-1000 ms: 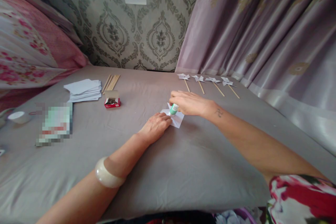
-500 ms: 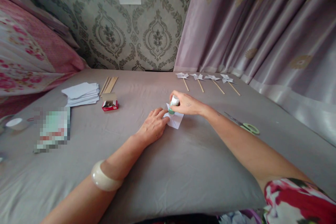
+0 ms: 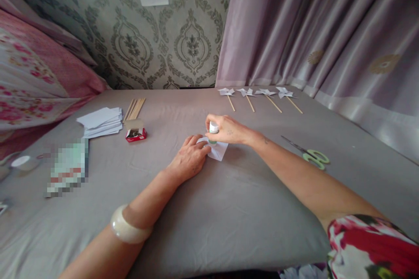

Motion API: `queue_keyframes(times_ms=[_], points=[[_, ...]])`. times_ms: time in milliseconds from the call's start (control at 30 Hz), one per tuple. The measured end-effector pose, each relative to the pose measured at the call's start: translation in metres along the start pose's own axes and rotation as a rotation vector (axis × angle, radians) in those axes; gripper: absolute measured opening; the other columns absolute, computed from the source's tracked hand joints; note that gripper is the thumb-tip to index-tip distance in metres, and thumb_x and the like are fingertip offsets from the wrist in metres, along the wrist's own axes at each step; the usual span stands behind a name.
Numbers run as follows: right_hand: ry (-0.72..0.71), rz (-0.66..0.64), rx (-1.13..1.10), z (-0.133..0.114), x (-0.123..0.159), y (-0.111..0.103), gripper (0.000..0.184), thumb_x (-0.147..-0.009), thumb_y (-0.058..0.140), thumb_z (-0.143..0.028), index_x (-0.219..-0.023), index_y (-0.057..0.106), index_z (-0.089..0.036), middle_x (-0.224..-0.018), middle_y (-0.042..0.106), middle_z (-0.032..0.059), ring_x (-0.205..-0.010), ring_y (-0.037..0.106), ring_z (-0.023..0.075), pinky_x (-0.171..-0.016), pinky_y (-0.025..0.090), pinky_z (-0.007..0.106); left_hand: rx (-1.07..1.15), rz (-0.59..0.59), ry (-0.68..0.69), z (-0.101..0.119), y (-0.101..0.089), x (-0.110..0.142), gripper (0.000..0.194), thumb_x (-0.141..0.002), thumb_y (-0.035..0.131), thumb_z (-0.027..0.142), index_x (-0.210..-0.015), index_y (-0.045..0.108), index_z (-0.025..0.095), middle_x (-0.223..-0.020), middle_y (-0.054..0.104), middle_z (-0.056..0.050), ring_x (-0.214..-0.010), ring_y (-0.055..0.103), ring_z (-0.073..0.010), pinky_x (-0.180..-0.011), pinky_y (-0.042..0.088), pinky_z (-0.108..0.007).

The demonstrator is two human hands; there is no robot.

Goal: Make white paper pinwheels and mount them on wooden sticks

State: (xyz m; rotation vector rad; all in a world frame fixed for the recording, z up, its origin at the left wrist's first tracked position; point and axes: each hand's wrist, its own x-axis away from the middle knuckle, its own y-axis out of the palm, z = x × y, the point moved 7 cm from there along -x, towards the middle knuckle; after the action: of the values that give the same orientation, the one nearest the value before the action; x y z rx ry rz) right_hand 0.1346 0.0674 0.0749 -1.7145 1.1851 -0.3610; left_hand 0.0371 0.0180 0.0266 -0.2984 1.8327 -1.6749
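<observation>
My right hand (image 3: 227, 130) is closed around a small white and green glue tube (image 3: 213, 129), held upright with its tip down on a folded white paper piece (image 3: 218, 150). That paper lies on the grey sheet (image 3: 229, 209). My left hand (image 3: 190, 155) rests on the paper's left edge, fingers pressed flat on it. A white bangle (image 3: 126, 226) sits on my left forearm.
Several finished paper pinwheels on sticks (image 3: 258, 96) lie in a row at the back right. Green-handled scissors (image 3: 310, 154) lie to the right. A stack of white paper (image 3: 100, 121), wooden sticks (image 3: 135, 108), a small red box (image 3: 135, 133) and a blurred packet (image 3: 67, 165) are at the left.
My right hand has turned the glue tube from slanted to upright over the paper. The view shifted right, bringing the scissors into sight. My left hand stays on the paper.
</observation>
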Motion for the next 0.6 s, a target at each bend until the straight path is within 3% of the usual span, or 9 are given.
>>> queue_keyframes(times_ms=[133, 300, 500, 600], points=[[-0.023, -0.068, -0.015, -0.001, -0.002, -0.001, 0.015, -0.071, 0.058, -0.024, -0.085, 0.056, -0.019, -0.064, 0.056, -0.0047, -0.058, 0.046, 0.0095, -0.058, 0.031, 0.021, 0.092, -0.034, 0.05, 0.002, 0.0, -0.002, 0.024, -0.089, 0.039, 0.011, -0.096, 0.061, 0.018, -0.105, 0.064, -0.009, -0.109, 0.055, -0.0216, -0.098, 0.042, -0.041], [0.016, -0.07, 0.035, 0.001, -0.005, -0.003, 0.014, -0.069, 0.058, -0.021, -0.083, 0.057, -0.018, -0.066, 0.058, -0.0023, -0.059, 0.049, 0.0106, -0.057, 0.031, 0.021, 0.119, -0.031, 0.042, 0.0, 0.001, -0.002, 0.026, -0.089, 0.038, 0.011, -0.099, 0.06, 0.019, -0.106, 0.063, -0.009, -0.106, 0.057, -0.021, -0.096, 0.045, -0.041], [0.113, 0.12, 0.088, 0.005, 0.002, -0.019, 0.013, -0.074, 0.06, -0.027, -0.084, 0.058, -0.018, -0.061, 0.056, -0.0027, -0.058, 0.046, 0.0113, -0.059, 0.032, 0.023, 0.11, 0.005, 0.045, -0.002, 0.002, 0.0, 0.026, -0.088, 0.04, 0.01, -0.099, 0.06, 0.02, -0.108, 0.062, -0.009, -0.112, 0.055, -0.0217, -0.102, 0.042, -0.043], [0.072, 0.125, 0.08, 0.001, 0.005, -0.014, 0.013, -0.076, 0.06, -0.027, -0.085, 0.058, -0.019, -0.062, 0.056, -0.0029, -0.057, 0.047, 0.0109, -0.06, 0.032, 0.022, 0.105, -0.031, 0.043, -0.001, 0.002, -0.001, 0.026, -0.088, 0.039, 0.01, -0.099, 0.06, 0.019, -0.107, 0.062, -0.009, -0.105, 0.058, -0.0207, -0.099, 0.044, -0.042]])
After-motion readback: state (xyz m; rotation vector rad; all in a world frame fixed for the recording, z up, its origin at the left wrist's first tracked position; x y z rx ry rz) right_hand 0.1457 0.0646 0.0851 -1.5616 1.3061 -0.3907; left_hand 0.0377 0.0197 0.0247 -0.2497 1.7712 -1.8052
